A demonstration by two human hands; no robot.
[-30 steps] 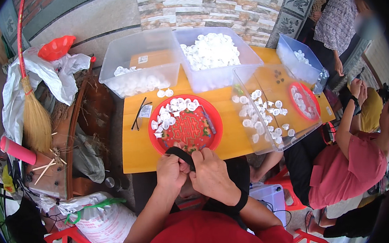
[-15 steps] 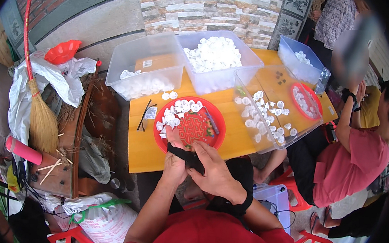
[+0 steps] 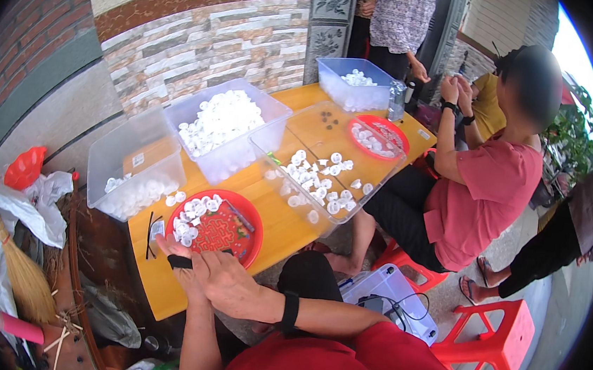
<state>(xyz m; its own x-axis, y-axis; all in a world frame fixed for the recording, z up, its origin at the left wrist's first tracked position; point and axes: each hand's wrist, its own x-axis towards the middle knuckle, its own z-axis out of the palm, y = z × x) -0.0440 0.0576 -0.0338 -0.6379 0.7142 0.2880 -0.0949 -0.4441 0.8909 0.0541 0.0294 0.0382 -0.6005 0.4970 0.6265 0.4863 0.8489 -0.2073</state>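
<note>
My left hand (image 3: 191,283) is held out at the near edge of the table, its fingers stretched over the rim of a red round tray (image 3: 257,245). A black band (image 3: 180,262) goes around its palm. My right hand (image 3: 234,289) lies across the left hand with fingers curled at the band; its fingertips are partly hidden. White plastic cup-like pieces (image 3: 192,212) are heaped on the tray's far left side. A slim pen-like tool (image 3: 237,215) rests at the tray's far right.
Clear bins of white pieces (image 3: 222,118) stand behind the tray on the yellow table (image 3: 281,219). To the right, an upended clear lid (image 3: 369,200) surrounds loose pieces. Beyond sits a person in a pink shirt (image 3: 490,191). Glasses (image 3: 151,236) lie left of the tray; a red stool (image 3: 491,343) stands right.
The view has swung to the right, so the table appears further left. My right hand has shifted farther over my left hand, covering more of the black band.
</note>
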